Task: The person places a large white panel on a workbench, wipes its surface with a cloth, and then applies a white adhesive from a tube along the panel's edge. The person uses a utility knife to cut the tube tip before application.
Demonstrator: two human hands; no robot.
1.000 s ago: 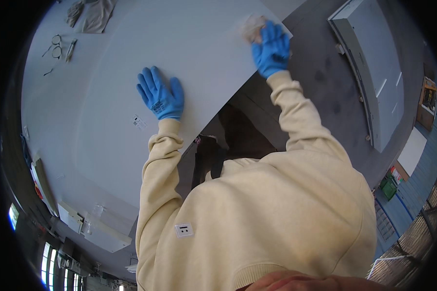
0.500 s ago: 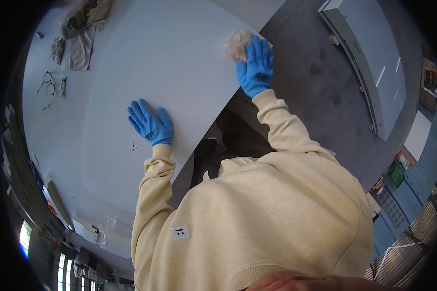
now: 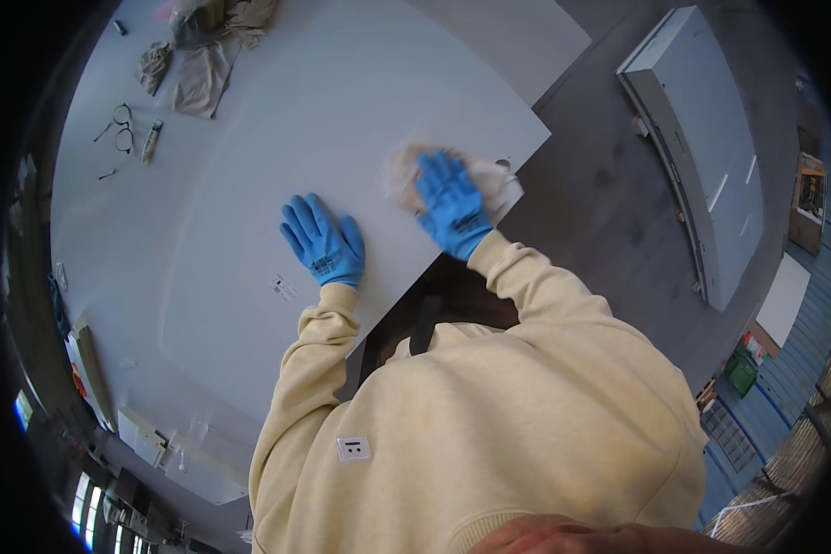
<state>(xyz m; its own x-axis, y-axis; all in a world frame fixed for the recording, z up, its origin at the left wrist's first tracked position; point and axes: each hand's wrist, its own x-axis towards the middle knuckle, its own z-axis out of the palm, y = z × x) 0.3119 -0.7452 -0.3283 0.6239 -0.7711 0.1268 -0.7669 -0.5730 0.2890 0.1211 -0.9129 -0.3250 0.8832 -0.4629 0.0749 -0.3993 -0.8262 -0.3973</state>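
Observation:
Under my right hand (image 3: 452, 205), in a blue glove, lies a pale beige cloth (image 3: 403, 177), blurred by motion and spread on a large white panel (image 3: 249, 268). The palm presses the cloth flat near the panel's right edge, its fingers stretched out over it. My left hand (image 3: 323, 242), also gloved in blue, rests flat on the panel with its fingers apart and holds nothing. A small printed label (image 3: 283, 288) sits on the panel just below the left hand.
Toward the far left lie glasses (image 3: 123, 127), a small tube (image 3: 152, 141), folded cloths (image 3: 202, 81) and a clear plastic bag (image 3: 197, 23). Another thick white panel (image 3: 702, 138) stands on blocks to the right, across grey floor (image 3: 582, 194).
My right hand has moved the cloth nearer and to the left across the panel. The left hand stays flat on the panel; the whole view has shifted a little.

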